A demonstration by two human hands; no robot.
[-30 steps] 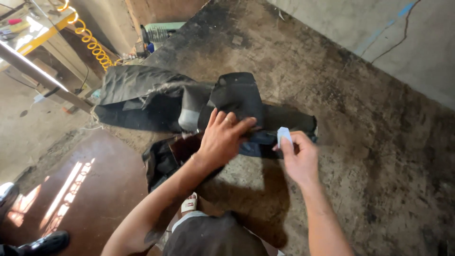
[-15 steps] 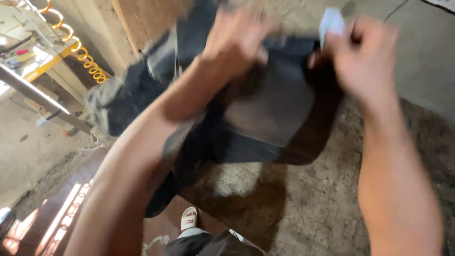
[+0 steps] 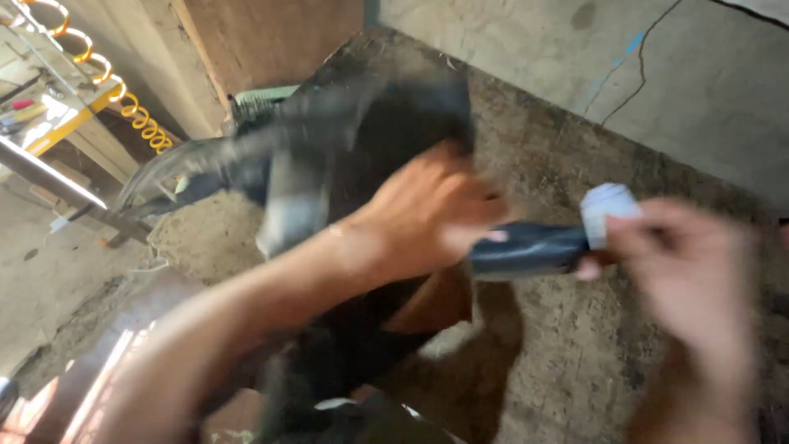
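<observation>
Dark cloth (image 3: 386, 148) is gripped by the left hand (image 3: 427, 218). Beside it, a pale chalk-like block (image 3: 606, 210) is pinched by the right hand (image 3: 690, 271), apparently marking; steadier tension seems needed next.

Your left hand (image 3: 427, 218) is hemmed in by the dark cloth (image 3: 386, 148), which hangs lifted across the middle and blocks the way to the far left of the worktop (image 3: 559, 345). Your right hand (image 3: 690, 271) has bare worktop below and behind it, and open surface runs toward the pale wall (image 3: 575, 49), which closes the far side. A wooden board (image 3: 263, 41) and a green crate (image 3: 259, 97) stand at the far-left corner. The worktop's left edge drops off to the floor (image 3: 49, 304).
</observation>
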